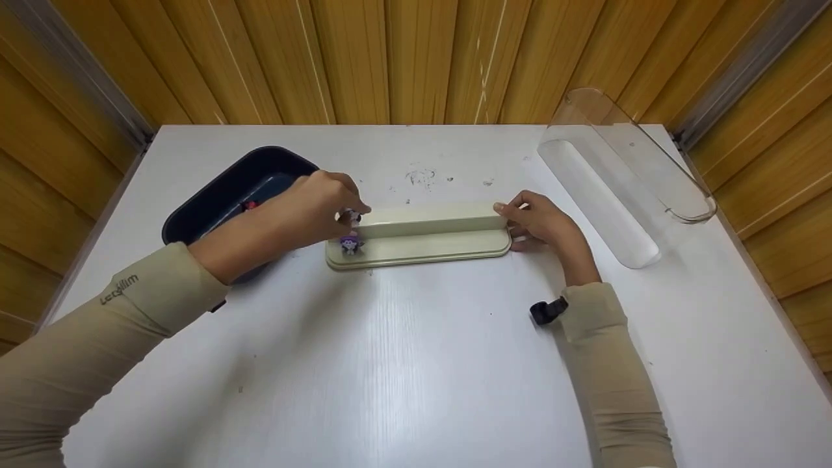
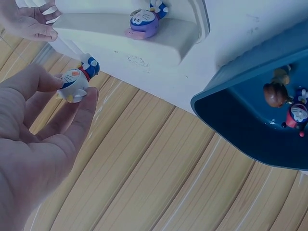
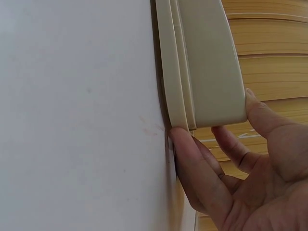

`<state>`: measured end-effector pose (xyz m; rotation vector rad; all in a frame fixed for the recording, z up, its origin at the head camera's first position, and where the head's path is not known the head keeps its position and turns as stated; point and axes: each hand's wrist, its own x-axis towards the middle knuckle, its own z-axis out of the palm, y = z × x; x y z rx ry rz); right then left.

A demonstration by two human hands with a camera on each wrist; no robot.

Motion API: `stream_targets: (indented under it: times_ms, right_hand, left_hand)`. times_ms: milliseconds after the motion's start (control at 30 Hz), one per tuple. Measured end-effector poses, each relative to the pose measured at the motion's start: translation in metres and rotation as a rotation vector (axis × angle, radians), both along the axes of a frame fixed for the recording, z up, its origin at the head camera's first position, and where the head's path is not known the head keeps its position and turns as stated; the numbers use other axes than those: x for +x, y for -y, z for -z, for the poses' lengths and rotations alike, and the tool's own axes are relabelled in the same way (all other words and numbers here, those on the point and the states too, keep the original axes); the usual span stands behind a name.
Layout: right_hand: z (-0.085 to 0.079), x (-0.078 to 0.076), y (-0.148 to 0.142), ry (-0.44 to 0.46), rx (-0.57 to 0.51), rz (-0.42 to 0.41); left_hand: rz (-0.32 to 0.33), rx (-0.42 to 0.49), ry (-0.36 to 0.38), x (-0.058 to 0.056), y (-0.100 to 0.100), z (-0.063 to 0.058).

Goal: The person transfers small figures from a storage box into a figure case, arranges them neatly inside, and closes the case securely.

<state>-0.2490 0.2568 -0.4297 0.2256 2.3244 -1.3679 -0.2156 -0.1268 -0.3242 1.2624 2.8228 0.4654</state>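
My left hand (image 1: 318,205) pinches a small white-and-blue figurine (image 2: 74,85) between thumb and fingertips, above the left end of a cream stepped display base (image 1: 442,244). A purple figurine (image 1: 350,243) stands on the lower step at that same end, just below the held one. At the base's right end, my right hand (image 1: 536,218) grips the corner. Its thumb lies at the raised step's top edge, and the other fingers (image 3: 192,163) reach round the end and lower rim.
Left of the base sits a dark blue bin (image 1: 195,201), partly behind my left forearm, with a red figurine (image 2: 297,113) and a brown-headed one (image 2: 275,94) inside. A clear cover (image 1: 624,156) stands at the right back. Wood-look panels (image 1: 416,58) border the white table (image 1: 442,364).
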Motion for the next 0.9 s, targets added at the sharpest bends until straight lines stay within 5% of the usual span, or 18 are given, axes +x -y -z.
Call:
stream_targets:
  times_ms: [900]
  right_hand:
    - [0.0026, -0.002, -0.0016, 0.0, -0.009, 0.006]
  left_hand:
    - [-0.028, -0.037, 0.008, 0.0027, -0.0013, -0.0026]
